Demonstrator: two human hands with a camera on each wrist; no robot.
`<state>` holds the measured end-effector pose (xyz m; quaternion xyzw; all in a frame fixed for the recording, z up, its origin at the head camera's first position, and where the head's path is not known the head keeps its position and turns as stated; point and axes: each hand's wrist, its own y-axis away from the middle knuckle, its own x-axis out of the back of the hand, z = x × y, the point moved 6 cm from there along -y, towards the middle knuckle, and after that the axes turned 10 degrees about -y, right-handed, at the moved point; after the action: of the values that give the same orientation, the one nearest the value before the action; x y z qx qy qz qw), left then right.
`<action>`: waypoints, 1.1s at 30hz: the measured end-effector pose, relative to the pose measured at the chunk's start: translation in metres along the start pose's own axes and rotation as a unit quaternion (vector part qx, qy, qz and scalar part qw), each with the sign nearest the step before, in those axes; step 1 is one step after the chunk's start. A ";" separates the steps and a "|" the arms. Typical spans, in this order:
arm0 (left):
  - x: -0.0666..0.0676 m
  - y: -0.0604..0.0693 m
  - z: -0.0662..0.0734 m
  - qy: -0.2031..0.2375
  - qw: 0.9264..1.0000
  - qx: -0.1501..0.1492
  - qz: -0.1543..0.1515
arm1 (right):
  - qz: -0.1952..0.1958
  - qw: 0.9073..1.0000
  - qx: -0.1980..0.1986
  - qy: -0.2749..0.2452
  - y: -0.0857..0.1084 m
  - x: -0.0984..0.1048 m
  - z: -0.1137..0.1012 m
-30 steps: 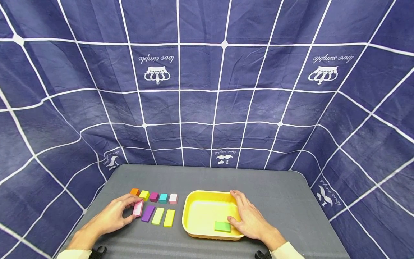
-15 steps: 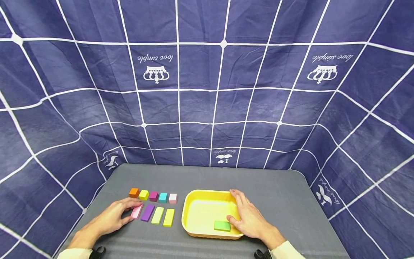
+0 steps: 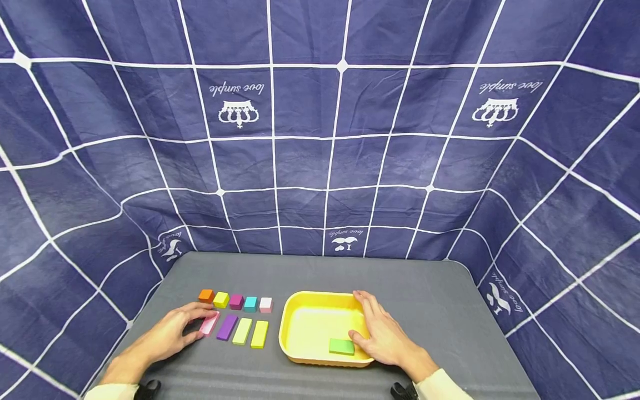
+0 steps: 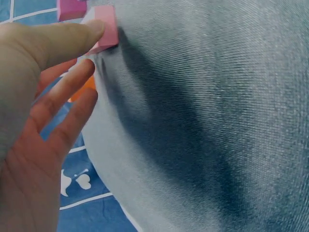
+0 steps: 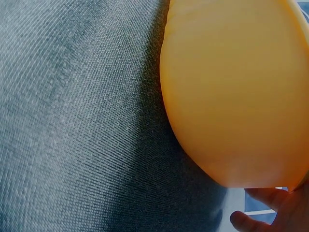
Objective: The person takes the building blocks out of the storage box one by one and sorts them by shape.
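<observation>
Thumb and fingers of my left hand (image 3: 167,332) pinch a pink rectangular block (image 3: 209,323) that lies flat on the grey table. The left wrist view shows the thumb on that pink block (image 4: 109,30), with the other fingers partly curled. Just right of it lie a purple block (image 3: 227,327), a pale green block (image 3: 242,331) and a yellow block (image 3: 259,334). My right hand (image 3: 389,336) grips the right side of a yellow tray (image 3: 286,345), thumb over the rim and fingers along the outer side. Inside the tray rests a green block (image 3: 341,346).
Behind the flat blocks runs a row of cubes: an orange cube (image 3: 206,295), a yellow cube (image 3: 221,300), a magenta cube (image 3: 236,301), a teal cube (image 3: 251,304) and a pale pink cube (image 3: 266,305). A blue gridded cloth (image 3: 305,161) surrounds the grey table (image 3: 435,300).
My left hand has lowered the pink block from a raised position to flat on the table beside the purple block. My right hand stays at the tray; the head view has shifted slightly.
</observation>
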<state>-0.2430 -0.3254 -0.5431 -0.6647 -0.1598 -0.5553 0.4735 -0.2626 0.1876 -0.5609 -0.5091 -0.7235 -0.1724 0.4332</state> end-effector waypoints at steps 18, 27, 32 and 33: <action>0.029 -0.034 0.039 -0.065 0.997 0.033 0.026 | -0.010 1.000 -0.001 -0.015 -0.003 -0.003 -0.003; 0.031 -0.070 0.075 -0.042 0.998 -0.035 0.029 | -0.021 1.000 -0.001 -0.012 -0.001 0.003 -0.003; 0.024 -0.090 0.097 -0.035 0.998 -0.052 0.001 | -0.034 0.999 -0.003 -0.013 0.001 0.007 0.000; 0.022 -0.094 0.101 -0.032 0.998 -0.053 -0.009 | -0.037 0.999 -0.002 -0.014 0.001 0.008 0.000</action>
<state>-0.2456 -0.2037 -0.4747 -0.7052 -0.1513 -0.5455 0.4269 -0.2625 0.1930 -0.5554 -0.4859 -0.7473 -0.1826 0.4148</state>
